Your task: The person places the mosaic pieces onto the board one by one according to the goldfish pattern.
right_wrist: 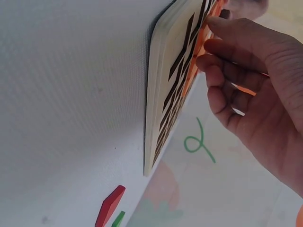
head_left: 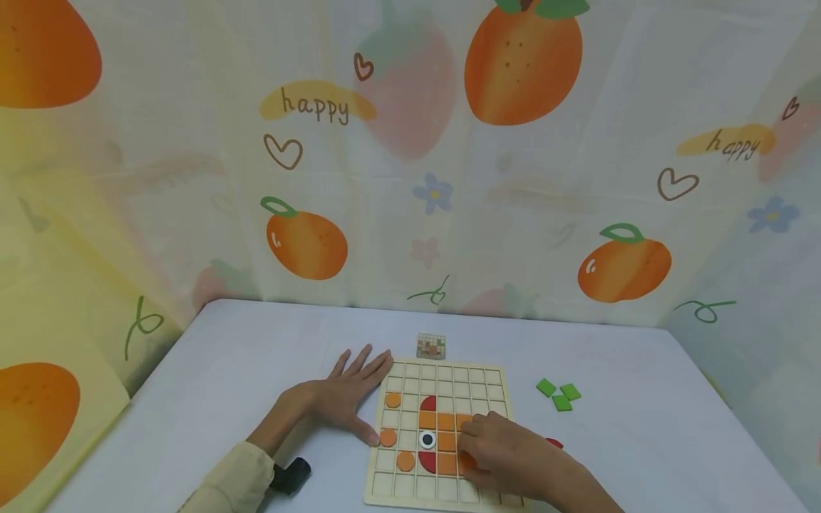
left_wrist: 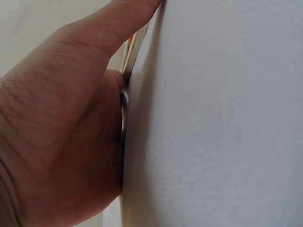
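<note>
A pale wooden grid board (head_left: 398,486) lies on the table. On it are orange square tiles (head_left: 445,422), red rounded pieces (head_left: 427,462), orange discs (head_left: 393,400) and a black-and-white eye disc (head_left: 427,439). My left hand (head_left: 346,392) is spread beside the board's left edge, its thumb and fingertips against it. Over the board's right part, my right hand (head_left: 507,452) has bent fingers, with tips at the orange tiles. In the right wrist view the thumb and fingers (right_wrist: 215,59) meet the board's orange tiles; whether they pinch one is unclear.
Green square tiles (head_left: 562,403) lie right of the board, and a red piece (head_left: 554,442) shows past my right hand. Behind the board is a small picture card (head_left: 431,346). A black object (head_left: 291,476) sits by my left wrist. A fruit-print curtain (head_left: 398,235) hangs behind the table.
</note>
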`<state>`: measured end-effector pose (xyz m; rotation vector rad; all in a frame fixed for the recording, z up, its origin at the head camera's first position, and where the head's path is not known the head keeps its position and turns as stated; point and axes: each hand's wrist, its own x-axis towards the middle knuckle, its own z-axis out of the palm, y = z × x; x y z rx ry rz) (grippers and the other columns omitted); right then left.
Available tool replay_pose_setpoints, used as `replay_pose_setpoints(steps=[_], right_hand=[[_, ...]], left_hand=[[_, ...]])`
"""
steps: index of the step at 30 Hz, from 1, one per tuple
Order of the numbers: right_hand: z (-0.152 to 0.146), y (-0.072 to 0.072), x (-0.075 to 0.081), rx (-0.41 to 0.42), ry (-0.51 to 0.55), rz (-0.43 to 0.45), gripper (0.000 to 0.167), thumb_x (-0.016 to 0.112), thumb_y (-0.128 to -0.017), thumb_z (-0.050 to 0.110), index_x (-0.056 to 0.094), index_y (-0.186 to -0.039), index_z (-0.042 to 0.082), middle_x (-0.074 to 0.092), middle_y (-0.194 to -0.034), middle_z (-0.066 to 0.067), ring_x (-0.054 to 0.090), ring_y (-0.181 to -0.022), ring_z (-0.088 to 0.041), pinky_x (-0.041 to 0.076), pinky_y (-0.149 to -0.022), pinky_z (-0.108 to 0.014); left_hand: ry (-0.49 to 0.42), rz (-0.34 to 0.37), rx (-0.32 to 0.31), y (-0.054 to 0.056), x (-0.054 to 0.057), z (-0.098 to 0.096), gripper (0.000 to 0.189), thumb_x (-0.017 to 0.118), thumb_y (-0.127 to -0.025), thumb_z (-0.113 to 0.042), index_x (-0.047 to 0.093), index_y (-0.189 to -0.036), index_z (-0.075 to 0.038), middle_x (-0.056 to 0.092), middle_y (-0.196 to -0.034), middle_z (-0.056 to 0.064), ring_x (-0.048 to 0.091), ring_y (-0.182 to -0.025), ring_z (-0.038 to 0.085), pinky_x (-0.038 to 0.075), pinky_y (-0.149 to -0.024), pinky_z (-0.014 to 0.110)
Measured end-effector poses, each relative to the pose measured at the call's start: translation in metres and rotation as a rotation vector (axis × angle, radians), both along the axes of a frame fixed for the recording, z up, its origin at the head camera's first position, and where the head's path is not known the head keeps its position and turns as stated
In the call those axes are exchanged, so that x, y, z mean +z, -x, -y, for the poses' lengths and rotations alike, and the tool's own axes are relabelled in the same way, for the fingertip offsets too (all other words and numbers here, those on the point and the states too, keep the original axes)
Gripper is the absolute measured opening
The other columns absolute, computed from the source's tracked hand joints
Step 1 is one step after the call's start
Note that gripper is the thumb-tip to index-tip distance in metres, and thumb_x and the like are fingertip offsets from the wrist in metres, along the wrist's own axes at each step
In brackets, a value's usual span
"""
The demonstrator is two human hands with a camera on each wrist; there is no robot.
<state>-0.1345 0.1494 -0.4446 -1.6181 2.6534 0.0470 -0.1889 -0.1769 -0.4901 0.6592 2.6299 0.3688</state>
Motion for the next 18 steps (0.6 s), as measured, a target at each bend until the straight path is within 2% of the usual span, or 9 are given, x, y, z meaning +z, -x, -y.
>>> replay_pose_setpoints(steps=[5,12,16,18], right_hand=[[-0.0002,0.0011,-0.0009,0.026,0.025,0.027,0.011,0.081,-0.092,0.025,0.070,-0.093,0.020,0.060,-0.083,0.015,0.049,-0.080,0.000,0.052,-0.082,-0.018],[-0.0011,0.0021,-0.0020,0.065,0.058,-0.010,0.012,0.081,-0.092,0.025,0.070,-0.091,0.021,0.062,-0.083,0.015,0.049,-0.079,0.002,0.052,-0.081,-0.018],[-0.0025,0.0029,-0.0006,0.061,0.051,-0.017,0.012,0.079,-0.093,0.025,0.069,-0.089,0.022,0.058,-0.081,0.016,0.046,-0.077,0.002,0.049,-0.077,-0.017],[-0.0038,0.0037,0.0027,0.029,0.041,0.003,0.009,0.078,-0.093,0.024,0.070,-0.090,0.022,0.059,-0.082,0.016,0.045,-0.076,0.002,0.048,-0.076,-0.017]], left_hand=[[-0.001,0.005,0.007,-0.0002,0.0000,-0.0011,0.135,0.079,-0.074,-0.076,0.003,-0.170,-0.019,-0.005,-0.180,0.001,-0.015,-0.165,0.036,-0.007,-0.131,0.064],[-0.005,0.002,0.002,-0.0010,0.0023,-0.0008,0.134,0.079,-0.075,-0.074,0.003,-0.170,-0.018,-0.004,-0.180,0.002,-0.014,-0.165,0.036,-0.007,-0.131,0.065],[-0.013,0.007,0.004,0.0000,0.0010,-0.0002,0.135,0.079,-0.074,-0.076,0.003,-0.170,-0.018,-0.005,-0.180,0.001,-0.015,-0.165,0.035,-0.009,-0.131,0.065],[-0.011,0.007,0.007,-0.0002,0.0012,-0.0003,0.135,0.079,-0.074,-0.076,0.003,-0.170,-0.019,-0.005,-0.180,0.001,-0.015,-0.165,0.035,-0.009,-0.131,0.064]])
